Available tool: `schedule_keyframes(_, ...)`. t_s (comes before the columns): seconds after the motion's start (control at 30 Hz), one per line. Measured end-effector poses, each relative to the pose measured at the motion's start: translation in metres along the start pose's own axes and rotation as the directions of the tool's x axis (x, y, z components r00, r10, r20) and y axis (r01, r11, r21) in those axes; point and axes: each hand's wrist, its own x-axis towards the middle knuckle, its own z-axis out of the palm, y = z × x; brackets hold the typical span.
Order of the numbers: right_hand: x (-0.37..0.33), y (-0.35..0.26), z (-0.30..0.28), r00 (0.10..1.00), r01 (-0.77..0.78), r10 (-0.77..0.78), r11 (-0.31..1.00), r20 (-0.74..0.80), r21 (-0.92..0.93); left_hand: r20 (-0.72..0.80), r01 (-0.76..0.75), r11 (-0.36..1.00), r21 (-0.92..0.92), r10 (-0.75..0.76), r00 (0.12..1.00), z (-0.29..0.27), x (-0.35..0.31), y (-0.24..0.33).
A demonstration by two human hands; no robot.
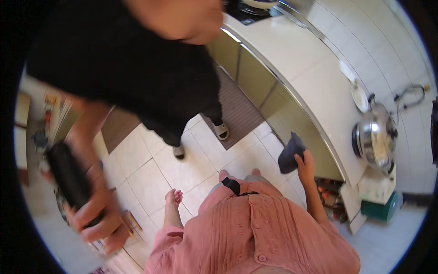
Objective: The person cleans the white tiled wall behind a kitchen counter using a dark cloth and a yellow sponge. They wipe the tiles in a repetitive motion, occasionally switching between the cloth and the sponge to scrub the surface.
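Note:
My right hand (306,163) is closed on a dark grey-blue cloth (292,154), which hangs bunched beside the counter's front. At my left side, my left hand (174,197) holds nothing; its fingers are loosely curled and a little apart, above the tiled floor. In front of me stands another person in black clothes (132,68). That person's hand (102,219), close at the left and blurred, grips a black cylindrical object (69,173) whose kind I cannot make out.
A pale counter (301,59) curves along the right, with a stove (248,13) at its far end. On it are a shiny metal pot (376,137) and a white dish (360,97). A green container (381,208) sits nearer. A brown mat (242,109) lies by the cabinets.

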Motion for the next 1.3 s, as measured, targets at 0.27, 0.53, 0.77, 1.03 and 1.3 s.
schedule_keyframes(0.27, 0.041, 0.005, -0.108, 0.951, -0.029, -0.025, 0.985, -0.308, -0.167, 0.121, 0.023, 0.989, 0.146, -0.041, 0.992, 0.077, 0.025, -0.004)
schedule_keyframes(0.53, 0.085, 0.129, -0.168, 0.788, -0.262, 0.202, 0.965, -0.582, -0.02, 0.141, -0.247, 0.89, 0.384, 0.208, 0.968, 0.177, -0.035, 0.031)
schedule_keyframes(0.77, 0.105, 0.21, -0.136, 0.959, -0.273, 0.203, 0.853, -0.199, -0.446, 0.183, -0.242, 0.834, 0.496, 0.172, 0.968, 0.243, -0.074, -0.044)
schedule_keyframes(1.03, 0.157, 0.252, -0.098, 0.965, -0.263, 0.201, 0.752, -0.169, -0.605, 0.195, -0.248, 0.854, 0.457, 0.176, 0.965, 0.263, -0.099, -0.091)
schedule_keyframes(1.3, 0.174, 0.224, -0.075, 0.923, -0.386, 0.309, 0.719, -0.231, -0.578, 0.154, -0.175, 0.86, 0.479, 0.114, 0.982, 0.233, -0.087, -0.087)
